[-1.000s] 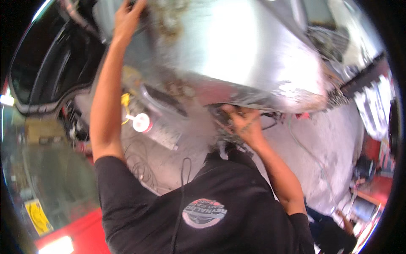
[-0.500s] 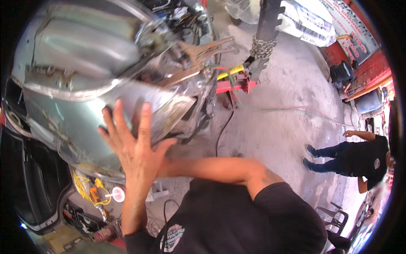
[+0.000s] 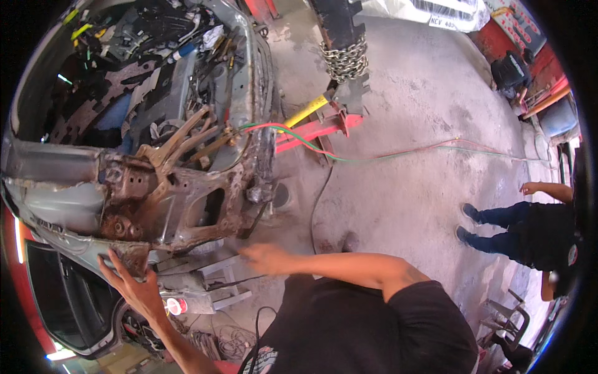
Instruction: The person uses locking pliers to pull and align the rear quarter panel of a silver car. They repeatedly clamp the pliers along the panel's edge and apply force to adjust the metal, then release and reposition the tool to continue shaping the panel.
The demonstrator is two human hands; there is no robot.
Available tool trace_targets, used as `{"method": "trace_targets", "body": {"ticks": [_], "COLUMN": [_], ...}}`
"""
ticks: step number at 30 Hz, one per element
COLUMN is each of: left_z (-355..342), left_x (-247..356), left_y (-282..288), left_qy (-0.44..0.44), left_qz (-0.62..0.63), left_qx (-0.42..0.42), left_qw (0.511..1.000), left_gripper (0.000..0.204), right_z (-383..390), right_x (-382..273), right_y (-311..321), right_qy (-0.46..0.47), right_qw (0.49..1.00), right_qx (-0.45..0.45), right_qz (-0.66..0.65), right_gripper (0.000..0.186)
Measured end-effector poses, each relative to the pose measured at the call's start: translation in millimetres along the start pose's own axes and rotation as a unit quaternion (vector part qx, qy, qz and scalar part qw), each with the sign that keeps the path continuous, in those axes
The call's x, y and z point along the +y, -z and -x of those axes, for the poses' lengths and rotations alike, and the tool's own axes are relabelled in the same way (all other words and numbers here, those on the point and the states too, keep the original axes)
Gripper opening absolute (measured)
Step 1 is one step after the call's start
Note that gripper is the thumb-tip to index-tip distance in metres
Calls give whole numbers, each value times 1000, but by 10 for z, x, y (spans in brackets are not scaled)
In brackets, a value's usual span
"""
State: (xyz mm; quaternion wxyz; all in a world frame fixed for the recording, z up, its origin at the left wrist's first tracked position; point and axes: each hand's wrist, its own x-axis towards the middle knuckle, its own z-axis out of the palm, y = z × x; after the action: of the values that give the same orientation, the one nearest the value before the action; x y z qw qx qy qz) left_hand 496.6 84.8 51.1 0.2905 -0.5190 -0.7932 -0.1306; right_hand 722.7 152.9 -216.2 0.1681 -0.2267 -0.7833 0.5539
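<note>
My left hand (image 3: 134,290) is open, fingers spread against the lower edge of a grey car body panel (image 3: 68,209), next to a rusty brown corner piece (image 3: 128,257). My right hand (image 3: 268,258) is blurred by motion just off the near side of the stripped car frame (image 3: 187,218); whether it holds anything cannot be made out. Rusty locking clamps (image 3: 177,143) rest on the frame above both hands. Beside them, red and green hoses (image 3: 299,138) run to a long metal tool (image 3: 215,142).
Loose parts fill the car's interior (image 3: 137,81). A chain-wrapped dark post (image 3: 342,59) and a red jack-like stand (image 3: 311,134) rise beyond. A metal stool (image 3: 218,274) and a white-and-red cup (image 3: 176,305) are below the car. A co-worker (image 3: 536,230) stands right.
My view has shifted, and the rusty frame shows where smooth panel filled it. My left hand has moved to the panel's lower edge. The right hand has come out from behind my left arm.
</note>
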Motion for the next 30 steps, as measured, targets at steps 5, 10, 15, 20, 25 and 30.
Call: {"method": "trace_targets", "body": {"ticks": [5, 10, 15, 20, 25, 30], "left_z": [-18, -109, -120, -72, 6, -79], "left_x": [336, 393, 317, 355, 295, 412], "left_y": [-310, -434, -463, -627, -772, -897], "left_qy": [17, 54, 66, 84, 144, 175], "left_qz": [-41, -61, -53, -33, -59, -115], "left_qx": [107, 158, 170, 205, 260, 270], "left_qw": [993, 984, 982, 975, 953, 940], "left_gripper": [100, 93, 84, 77, 70, 63], "right_z": [1180, 1487, 994, 625, 551, -66], "right_x": [1431, 1868, 1881, 2687, 3233, 3497], "right_y": [858, 1462, 1686, 1853, 2499, 3342], "right_qy": [-106, -195, -202, -134, -287, -226], "right_qw": [971, 933, 945, 967, 938, 934], "right_qx": [215, 302, 254, 211, 193, 217], "right_qz": [-3, -12, -29, 46, 14, 174], "right_gripper": [46, 47, 46, 44, 42, 40]}}
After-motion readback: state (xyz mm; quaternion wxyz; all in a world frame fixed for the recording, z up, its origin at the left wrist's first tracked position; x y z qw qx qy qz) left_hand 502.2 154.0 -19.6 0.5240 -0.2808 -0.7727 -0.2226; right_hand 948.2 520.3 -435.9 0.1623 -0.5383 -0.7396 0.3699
